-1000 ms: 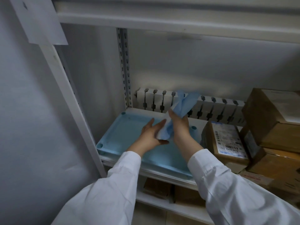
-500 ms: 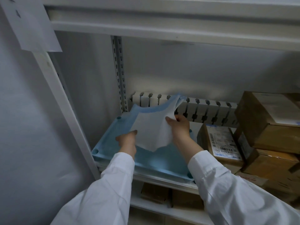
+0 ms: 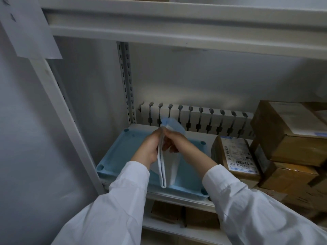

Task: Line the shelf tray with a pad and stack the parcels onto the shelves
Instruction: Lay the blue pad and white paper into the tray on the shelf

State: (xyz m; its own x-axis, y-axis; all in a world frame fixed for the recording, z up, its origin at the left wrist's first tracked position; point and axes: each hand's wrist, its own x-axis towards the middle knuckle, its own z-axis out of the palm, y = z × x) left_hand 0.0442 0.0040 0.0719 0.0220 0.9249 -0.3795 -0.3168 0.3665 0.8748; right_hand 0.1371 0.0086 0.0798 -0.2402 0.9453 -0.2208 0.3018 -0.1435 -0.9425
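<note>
A light blue tray point(image 3: 122, 152) lies on the left end of the middle shelf. Above it I hold a folded pad point(image 3: 163, 167), white on one side and blue on the other, hanging down edge-on with its blue top corner sticking up. My left hand point(image 3: 148, 149) pinches it from the left and my right hand point(image 3: 178, 144) from the right, the two hands close together. A brown labelled parcel point(image 3: 235, 156) lies just right of the tray.
Brown cardboard boxes point(image 3: 290, 135) are stacked at the right of the shelf. A white slotted rail point(image 3: 194, 119) runs along the back. A perforated upright point(image 3: 126, 82) stands at the back left. More boxes point(image 3: 168, 212) sit on the lower shelf. A paper sheet point(image 3: 26, 27) hangs at the upper left.
Half a second ago the pad was spread open between my separated hands; now the hands have come together and the pad hangs folded and narrow above the tray.
</note>
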